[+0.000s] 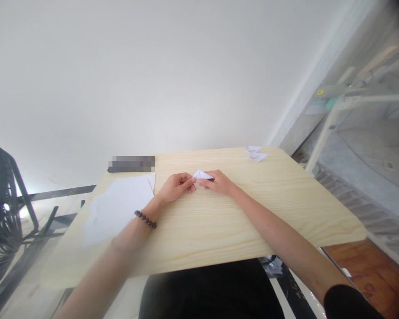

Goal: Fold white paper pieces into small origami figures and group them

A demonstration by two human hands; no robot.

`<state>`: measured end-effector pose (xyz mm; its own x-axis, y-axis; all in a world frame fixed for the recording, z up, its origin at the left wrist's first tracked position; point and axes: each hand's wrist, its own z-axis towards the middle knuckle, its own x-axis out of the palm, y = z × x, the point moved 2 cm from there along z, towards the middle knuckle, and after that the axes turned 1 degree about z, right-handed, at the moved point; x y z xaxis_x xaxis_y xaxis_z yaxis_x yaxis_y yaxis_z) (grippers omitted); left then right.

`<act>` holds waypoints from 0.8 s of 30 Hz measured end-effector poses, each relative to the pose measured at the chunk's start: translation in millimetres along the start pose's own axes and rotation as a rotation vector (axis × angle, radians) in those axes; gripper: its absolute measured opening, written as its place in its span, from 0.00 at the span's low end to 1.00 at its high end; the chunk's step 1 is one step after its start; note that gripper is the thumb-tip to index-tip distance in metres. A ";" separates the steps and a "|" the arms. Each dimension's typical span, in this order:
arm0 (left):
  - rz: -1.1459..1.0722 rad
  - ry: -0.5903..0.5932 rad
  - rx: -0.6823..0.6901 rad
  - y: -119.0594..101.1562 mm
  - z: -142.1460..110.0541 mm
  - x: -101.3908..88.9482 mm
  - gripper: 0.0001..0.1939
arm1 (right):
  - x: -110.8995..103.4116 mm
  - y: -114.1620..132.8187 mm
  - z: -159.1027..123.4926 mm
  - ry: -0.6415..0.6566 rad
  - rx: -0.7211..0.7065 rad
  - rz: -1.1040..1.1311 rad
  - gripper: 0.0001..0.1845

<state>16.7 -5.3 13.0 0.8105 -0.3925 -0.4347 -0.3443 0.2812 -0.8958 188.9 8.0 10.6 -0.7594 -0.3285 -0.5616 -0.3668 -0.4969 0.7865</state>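
Observation:
A small folded white paper (200, 174) with a pointed top is held just above the middle of the table. My left hand (178, 185) pinches its left corner between thumb and fingers. From the other side my right hand (217, 181) grips it, thumb on the near face and fingers behind. Part of the paper's back is hidden by the fingers. A stack of white paper sheets (119, 204) lies on the table to the left of my left hand. Two folded white paper pieces (257, 157) rest near the far right corner.
The light wooden table (199, 235) stands against a white wall (186, 79). A dark, blurred-out flat object (131, 164) lies at its far left edge. A black woven chair (3, 208) is at the left. A white metal frame (322, 137) stands beyond the right edge.

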 end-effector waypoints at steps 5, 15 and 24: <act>-0.005 -0.005 0.000 -2.6 -0.3 1.1 0.19 | 0.4 1.1 -0.3 -0.011 0.018 0.016 0.14; -0.038 0.001 -0.009 -2.2 0.0 1.8 0.18 | 1.8 -2.5 0.0 -0.005 0.045 0.066 0.17; -0.033 0.011 -0.007 -1.8 -0.6 1.6 0.18 | 1.9 -2.0 0.3 -0.009 0.057 0.070 0.18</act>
<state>18.3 -6.9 13.8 0.8162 -0.4116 -0.4055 -0.3202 0.2620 -0.9104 188.1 8.6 8.0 -0.7888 -0.3535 -0.5028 -0.3424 -0.4266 0.8371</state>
